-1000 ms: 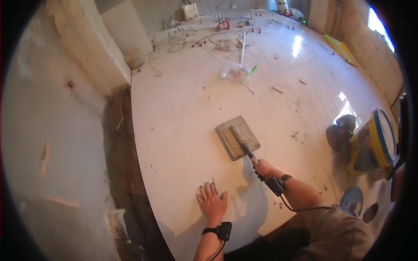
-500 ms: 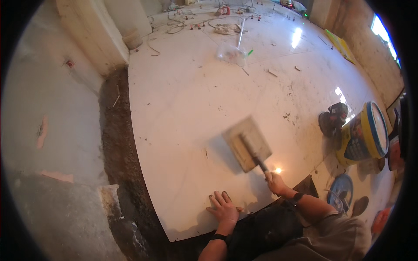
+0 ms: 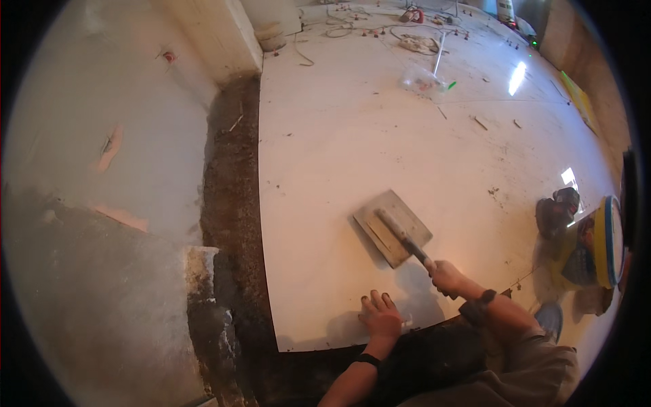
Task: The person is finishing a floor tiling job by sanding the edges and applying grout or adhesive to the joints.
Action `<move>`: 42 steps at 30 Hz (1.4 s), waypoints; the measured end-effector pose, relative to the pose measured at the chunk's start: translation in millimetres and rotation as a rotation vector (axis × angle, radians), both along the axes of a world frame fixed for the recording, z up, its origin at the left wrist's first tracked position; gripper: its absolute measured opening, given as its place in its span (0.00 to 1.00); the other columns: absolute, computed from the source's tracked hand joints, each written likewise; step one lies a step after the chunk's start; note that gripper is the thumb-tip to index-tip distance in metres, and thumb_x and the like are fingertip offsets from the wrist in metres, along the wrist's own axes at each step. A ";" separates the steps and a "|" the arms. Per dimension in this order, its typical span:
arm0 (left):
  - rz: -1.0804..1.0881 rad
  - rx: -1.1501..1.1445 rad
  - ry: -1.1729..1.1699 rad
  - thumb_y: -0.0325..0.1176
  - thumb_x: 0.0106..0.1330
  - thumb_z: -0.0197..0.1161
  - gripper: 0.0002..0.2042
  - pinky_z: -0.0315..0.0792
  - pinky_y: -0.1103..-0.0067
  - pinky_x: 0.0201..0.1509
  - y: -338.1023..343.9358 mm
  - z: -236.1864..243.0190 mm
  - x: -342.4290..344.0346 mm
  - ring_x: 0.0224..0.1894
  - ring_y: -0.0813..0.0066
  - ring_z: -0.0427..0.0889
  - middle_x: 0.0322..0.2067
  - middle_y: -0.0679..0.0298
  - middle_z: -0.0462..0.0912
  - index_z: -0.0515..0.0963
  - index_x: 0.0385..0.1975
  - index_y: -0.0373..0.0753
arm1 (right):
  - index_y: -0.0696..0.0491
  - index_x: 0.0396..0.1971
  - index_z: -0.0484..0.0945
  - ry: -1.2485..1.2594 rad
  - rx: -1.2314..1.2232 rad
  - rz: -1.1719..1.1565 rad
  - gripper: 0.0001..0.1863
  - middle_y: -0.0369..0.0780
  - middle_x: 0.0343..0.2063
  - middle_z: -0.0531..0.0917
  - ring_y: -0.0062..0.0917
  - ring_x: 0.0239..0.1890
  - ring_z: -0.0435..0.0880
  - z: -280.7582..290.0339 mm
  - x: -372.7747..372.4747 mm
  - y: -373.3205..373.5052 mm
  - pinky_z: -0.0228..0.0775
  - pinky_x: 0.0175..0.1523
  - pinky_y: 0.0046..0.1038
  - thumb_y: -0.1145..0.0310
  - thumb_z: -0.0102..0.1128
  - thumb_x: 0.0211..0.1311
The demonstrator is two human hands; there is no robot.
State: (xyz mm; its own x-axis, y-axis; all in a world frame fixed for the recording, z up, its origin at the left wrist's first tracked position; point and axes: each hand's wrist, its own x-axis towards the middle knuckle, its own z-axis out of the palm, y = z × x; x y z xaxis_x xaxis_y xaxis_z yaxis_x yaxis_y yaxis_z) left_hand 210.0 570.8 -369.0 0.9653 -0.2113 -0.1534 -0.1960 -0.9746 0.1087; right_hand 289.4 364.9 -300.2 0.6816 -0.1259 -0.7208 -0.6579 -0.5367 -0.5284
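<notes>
My right hand (image 3: pixel 449 278) is closed around the handle of a tile beating paddle (image 3: pixel 401 216), which has a flat, square, grey-beige head. The paddle is over a large white floor tile (image 3: pixel 319 224), its shadow close along the head's left edge; whether it touches cannot be told. My left hand (image 3: pixel 381 317) lies on the same tile near its front edge, fingers spread and holding nothing. Dark bands circle both wrists.
Dark, rough bare ground (image 3: pixel 234 176) runs between the tile and the grey wall (image 3: pixel 122 74). On the right stand a yellow bucket (image 3: pixel 590 247) and a dark power tool (image 3: pixel 557 211). Cables (image 3: pixel 346 28), clear plastic (image 3: pixel 422 79) and small scraps lie at the far end.
The paddle has come down closer to the tile, its shadow now tight beside it. My left hand stays flat on the tile. The whole view has swung left, shifting the scene rightward.
</notes>
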 end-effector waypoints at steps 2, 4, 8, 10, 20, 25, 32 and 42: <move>-0.029 0.026 -0.030 0.51 0.55 0.69 0.34 0.69 0.41 0.50 4.2 -6.1 -14.7 0.67 0.38 0.59 0.65 0.46 0.63 0.72 0.59 0.35 | 0.59 0.31 0.75 0.019 0.050 0.008 0.29 0.44 0.18 0.76 0.32 0.17 0.76 25.0 8.2 16.3 0.72 0.22 0.35 0.44 0.41 0.74; 0.026 0.053 -0.034 0.60 0.47 0.73 0.45 0.72 0.50 0.51 6.6 3.8 -9.9 0.65 0.43 0.62 0.66 0.51 0.60 0.68 0.61 0.36 | 0.65 0.31 0.75 -0.523 0.077 0.201 0.32 0.56 0.22 0.79 0.52 0.25 0.79 32.3 17.1 35.0 0.74 0.36 0.43 0.46 0.43 0.74; -0.057 0.016 0.039 0.55 0.54 0.69 0.36 0.73 0.52 0.51 -0.8 29.3 -1.9 0.63 0.44 0.66 0.62 0.52 0.67 0.72 0.59 0.37 | 0.65 0.32 0.75 -0.516 0.121 0.303 0.30 0.58 0.25 0.79 0.58 0.31 0.78 -15.7 31.6 52.5 0.72 0.40 0.45 0.48 0.45 0.74; -0.029 0.090 -0.063 0.54 0.55 0.68 0.35 0.73 0.52 0.50 -9.7 -0.6 -10.3 0.63 0.45 0.67 0.61 0.52 0.68 0.72 0.59 0.37 | 0.63 0.33 0.75 -0.315 -0.026 0.590 0.27 0.58 0.24 0.80 0.59 0.33 0.79 -44.7 52.9 66.8 0.72 0.40 0.47 0.49 0.46 0.74; 0.000 0.015 -0.037 0.47 0.58 0.65 0.30 0.73 0.46 0.47 -2.3 9.3 -11.3 0.65 0.45 0.67 0.65 0.52 0.67 0.73 0.58 0.38 | 0.62 0.28 0.80 -0.267 0.022 0.851 0.34 0.59 0.26 0.80 0.56 0.34 0.80 -25.7 63.2 109.1 0.72 0.43 0.48 0.44 0.41 0.74; 0.045 -0.002 0.018 0.39 0.68 0.54 0.22 0.70 0.44 0.50 0.8 -2.2 -12.2 0.67 0.46 0.64 0.68 0.53 0.63 0.72 0.60 0.39 | 0.63 0.31 0.80 -0.221 0.116 0.838 0.34 0.60 0.29 0.81 0.56 0.37 0.80 3.5 69.8 127.7 0.72 0.44 0.47 0.44 0.40 0.74; -0.031 -0.073 0.059 0.47 0.61 0.60 0.32 0.66 0.42 0.58 -17.9 1.1 -21.7 0.69 0.42 0.59 0.68 0.50 0.60 0.68 0.63 0.37 | 0.63 0.36 0.78 -0.213 -0.020 0.693 0.31 0.59 0.32 0.82 0.56 0.40 0.80 -47.1 55.5 64.1 0.73 0.46 0.47 0.45 0.41 0.74; -0.064 0.083 0.138 0.64 0.50 0.68 0.48 0.66 0.47 0.62 39.1 23.0 2.5 0.70 0.38 0.56 0.69 0.44 0.55 0.65 0.65 0.35 | 0.63 0.38 0.79 -0.373 -0.121 0.081 0.33 0.58 0.32 0.82 0.53 0.36 0.81 -21.7 -22.9 28.0 0.71 0.44 0.47 0.44 0.41 0.73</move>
